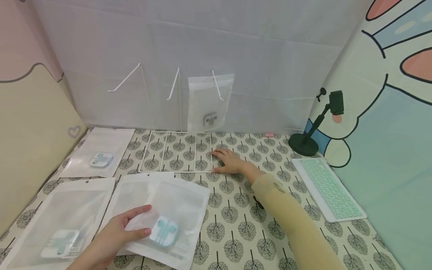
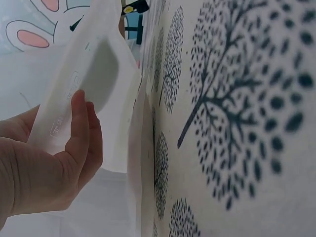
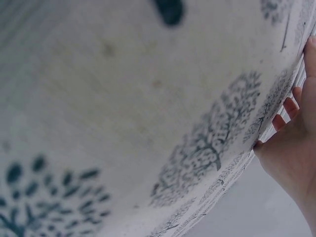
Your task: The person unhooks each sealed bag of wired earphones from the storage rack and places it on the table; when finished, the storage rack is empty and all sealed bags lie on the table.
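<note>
My left hand (image 1: 116,232) pinches a white translucent zip pouch (image 1: 189,198) between thumb and fingers; the left wrist view shows the fingers curled at the pouch (image 2: 111,118). Inside it lies a boxed pair of earphones (image 1: 163,231). This pouch overlaps another white pouch (image 1: 135,187) beneath it. My right hand (image 1: 231,161) rests at the right side of the white wire rack's base (image 1: 175,171), fingers spread and holding nothing. From the rack's right hook (image 1: 217,84) hangs a pouch (image 1: 209,101) with earphones; its other two hooks are bare.
Two more pouches with earphones, a near one (image 1: 91,198) and a far one (image 1: 111,144), lie at the left. A green-keyed keyboard (image 1: 329,187) and a black stand (image 1: 303,144) are on the right. A pink piece (image 1: 269,135) lies by the back curtain.
</note>
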`<move>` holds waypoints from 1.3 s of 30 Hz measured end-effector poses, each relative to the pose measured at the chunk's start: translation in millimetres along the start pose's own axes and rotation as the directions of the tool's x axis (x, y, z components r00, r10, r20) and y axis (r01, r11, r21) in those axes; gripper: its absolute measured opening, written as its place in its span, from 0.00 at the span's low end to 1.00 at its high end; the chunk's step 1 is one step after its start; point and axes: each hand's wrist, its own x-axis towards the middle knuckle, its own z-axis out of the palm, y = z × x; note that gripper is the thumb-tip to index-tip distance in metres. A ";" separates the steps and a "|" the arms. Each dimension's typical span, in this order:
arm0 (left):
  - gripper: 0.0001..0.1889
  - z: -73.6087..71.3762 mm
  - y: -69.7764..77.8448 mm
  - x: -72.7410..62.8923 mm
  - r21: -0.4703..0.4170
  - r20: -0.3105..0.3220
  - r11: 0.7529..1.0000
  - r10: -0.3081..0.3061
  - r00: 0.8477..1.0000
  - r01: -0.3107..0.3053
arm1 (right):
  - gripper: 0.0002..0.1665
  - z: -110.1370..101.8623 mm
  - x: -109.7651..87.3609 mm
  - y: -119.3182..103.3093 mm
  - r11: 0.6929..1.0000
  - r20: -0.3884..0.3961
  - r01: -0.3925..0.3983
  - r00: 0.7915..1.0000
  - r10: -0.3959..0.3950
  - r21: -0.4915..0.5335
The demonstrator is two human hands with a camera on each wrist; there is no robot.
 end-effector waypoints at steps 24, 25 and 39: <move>0.49 48.3 13.5 20.8 -0.041 0.197 0.993 0.113 0.974 -0.107 | 0.49 3.6 2.8 0.4 1.000 0.000 0.009 1.000 -0.009 0.007; 0.49 48.1 13.3 21.5 0.006 0.200 0.992 0.124 0.972 -0.127 | 0.49 3.5 2.9 0.6 1.000 -0.001 0.008 1.000 -0.008 0.007; 0.51 53.2 14.0 28.4 0.631 0.274 0.638 0.348 0.896 -0.441 | 0.49 0.8 -0.5 -0.1 1.000 -0.014 0.012 1.000 -0.012 0.010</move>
